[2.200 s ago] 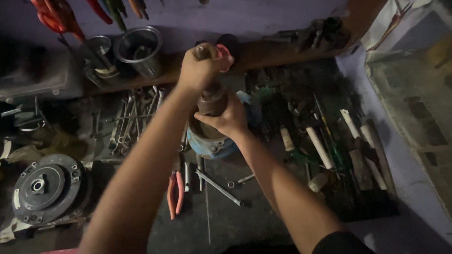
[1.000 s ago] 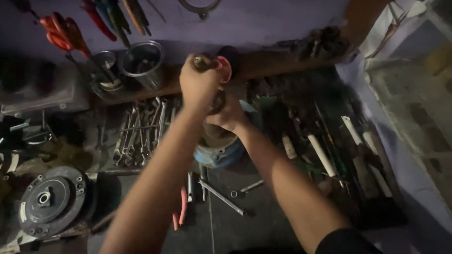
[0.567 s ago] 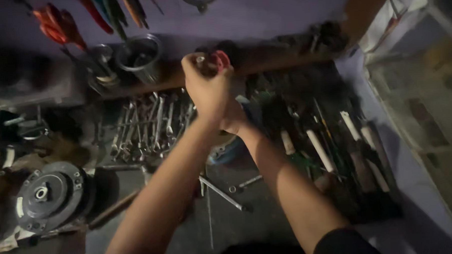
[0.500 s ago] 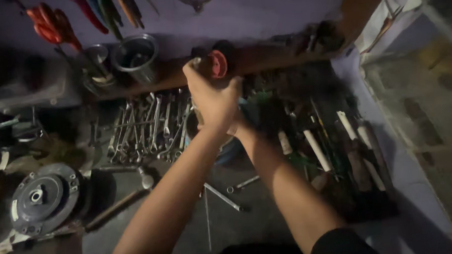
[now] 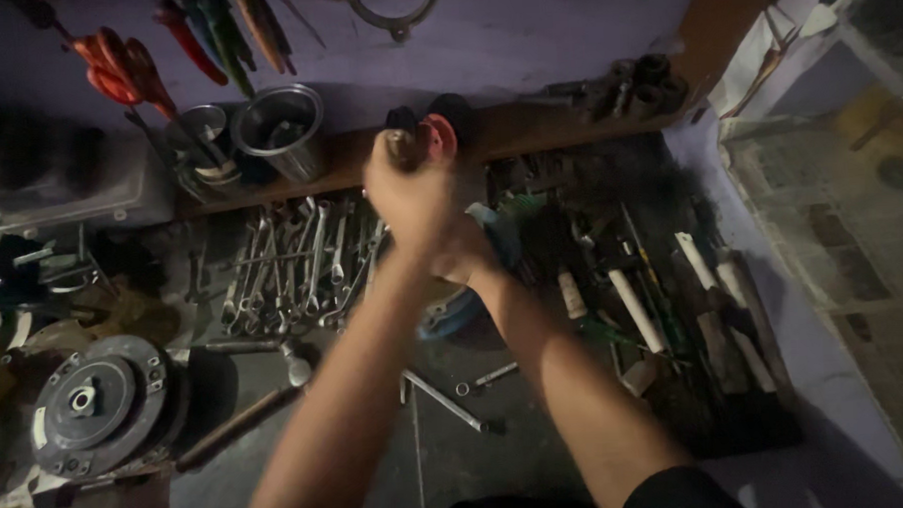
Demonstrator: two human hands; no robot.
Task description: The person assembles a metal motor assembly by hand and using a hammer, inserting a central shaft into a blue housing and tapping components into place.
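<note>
My left hand (image 5: 409, 190) is clenched around a tool handle (image 5: 404, 143) whose top end shows above the fist, with a red part (image 5: 438, 139) just beside it. My right hand (image 5: 464, 256) sits just beneath the left and touches it; its fingers are hidden, so I cannot tell whether it grips anything. Below both hands, a round blue-rimmed part (image 5: 460, 309) rests on the worktop (image 5: 328, 439), mostly hidden by the wrists.

Toward the near edge of the worktop, loose steel rods and a small wrench (image 5: 447, 399) lie just beside the blue-rimmed part. To the left of the hands, a row of wrenches (image 5: 292, 260) lies spread side by side. Toward the left edge, a round black pulley-like disc (image 5: 96, 402) lies flat, with a hammer (image 5: 242, 422) beside it, head pointing toward the wrenches.

Toward the right edge, files and chisels with pale handles (image 5: 663, 307) lie in a row.

Along the far edge, a wooden shelf (image 5: 527, 131) carries two metal tins (image 5: 277, 130). Red-handled pliers (image 5: 115, 70) hang on the wall (image 5: 524, 31) above it.
</note>
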